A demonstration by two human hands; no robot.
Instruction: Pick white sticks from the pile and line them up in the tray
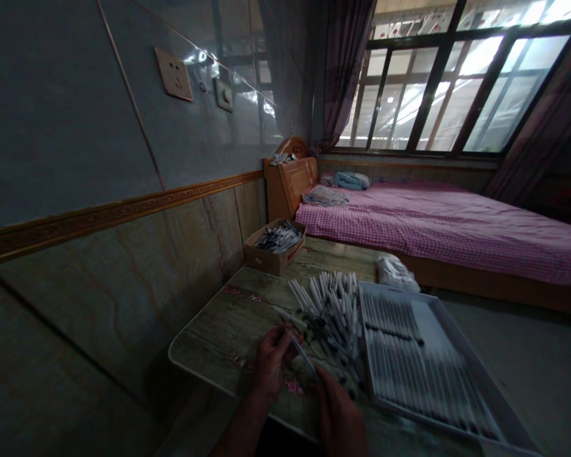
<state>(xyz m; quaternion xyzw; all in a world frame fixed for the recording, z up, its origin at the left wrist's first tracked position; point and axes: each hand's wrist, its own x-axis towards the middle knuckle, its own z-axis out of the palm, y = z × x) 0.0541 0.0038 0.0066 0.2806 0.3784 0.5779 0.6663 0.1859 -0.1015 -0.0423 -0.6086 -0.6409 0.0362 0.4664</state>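
A slim pale pen (304, 355) is held slantwise between my two hands above the near part of the table. My left hand (273, 355) pinches its upper end with closed fingers. Round the lower end is my right hand (337, 406), its fingers partly hidden. Just beyond them lies a loose pile of white and clear pens (330, 304) with dark ends. To the right, a shallow white tray (485, 355) holds rows of similar pens laid side by side.
A cardboard box (266, 259) full of pens or pen parts stands at the table's far left corner, by the wall. A crumpled white plastic bag (397, 273) lies behind the tray. Beyond the table (209, 343) is a bed (409, 216) with a pink checked cover.
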